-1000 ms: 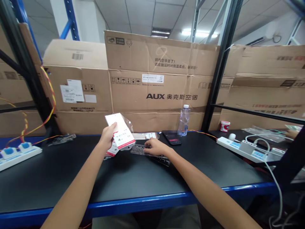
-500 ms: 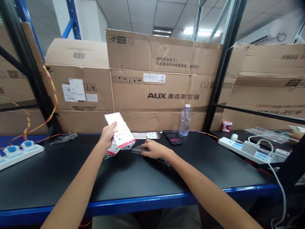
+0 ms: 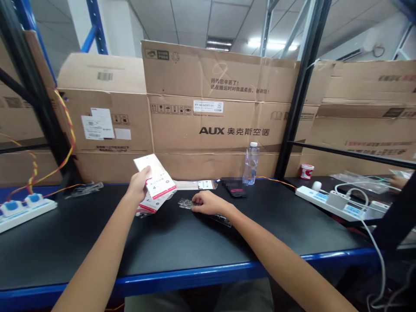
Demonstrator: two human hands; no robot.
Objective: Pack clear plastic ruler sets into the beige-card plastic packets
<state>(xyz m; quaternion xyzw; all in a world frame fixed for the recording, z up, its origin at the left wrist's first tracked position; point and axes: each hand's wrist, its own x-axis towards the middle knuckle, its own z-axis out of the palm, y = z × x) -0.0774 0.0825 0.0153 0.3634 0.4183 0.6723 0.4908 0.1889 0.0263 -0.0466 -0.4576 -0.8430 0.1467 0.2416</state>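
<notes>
The left hand point(image 3: 139, 185) has its fingers point(image 3: 147, 174) closed on a white-and-red paper card point(image 3: 156, 175), with more packets point(image 3: 151, 207) just below it. Right of them on the bench point(image 3: 81, 234), the right hand point(image 3: 211, 203) lies curled over a clear plastic piece point(image 3: 185, 203) — whether gripping, I cannot tell.

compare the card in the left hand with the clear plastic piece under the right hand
The card is white with red print; the plastic piece is see-through. The card is raised and tilted in the left hand; the plastic piece lies on the table under the right hand. Both are thin and flat.
</notes>
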